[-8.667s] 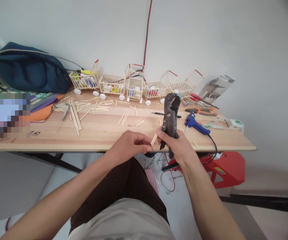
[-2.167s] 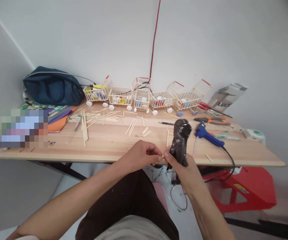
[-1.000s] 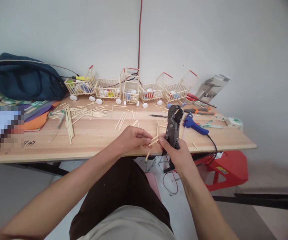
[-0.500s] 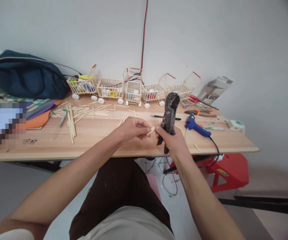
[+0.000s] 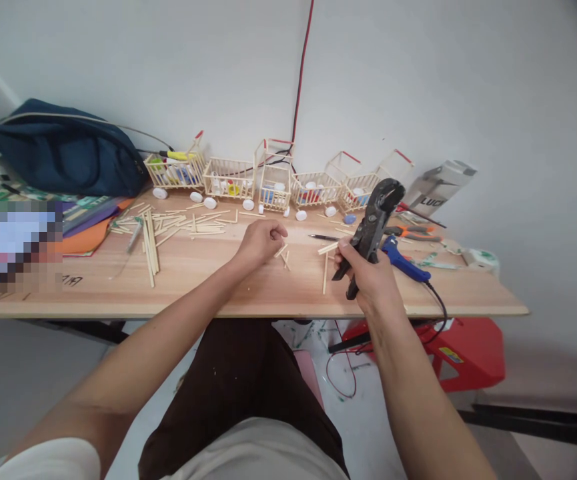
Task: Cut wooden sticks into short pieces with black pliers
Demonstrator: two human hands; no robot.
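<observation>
My right hand (image 5: 368, 277) grips the handles of black cutting pliers (image 5: 374, 220), whose head tilts up and to the right above the wooden table (image 5: 208, 280); a short wooden stick (image 5: 328, 248) pokes out by its thumb. My left hand (image 5: 261, 241) rests on the table with its fingers curled over a few short sticks (image 5: 284, 253). One longer stick (image 5: 325, 272) lies between the two hands.
Several stick-built carts (image 5: 268, 180) line the wall. Loose sticks (image 5: 178, 223) lie scattered to the left near a dark blue bag (image 5: 63, 157). A blue glue gun (image 5: 405, 260), orange pliers (image 5: 415, 232) and a grey box (image 5: 441, 187) sit right. A red stool (image 5: 458, 347) stands below.
My left hand has moved from beside the pliers down onto the table among the short sticks. My right hand has tilted the pliers to the right and drawn away from the left hand.
</observation>
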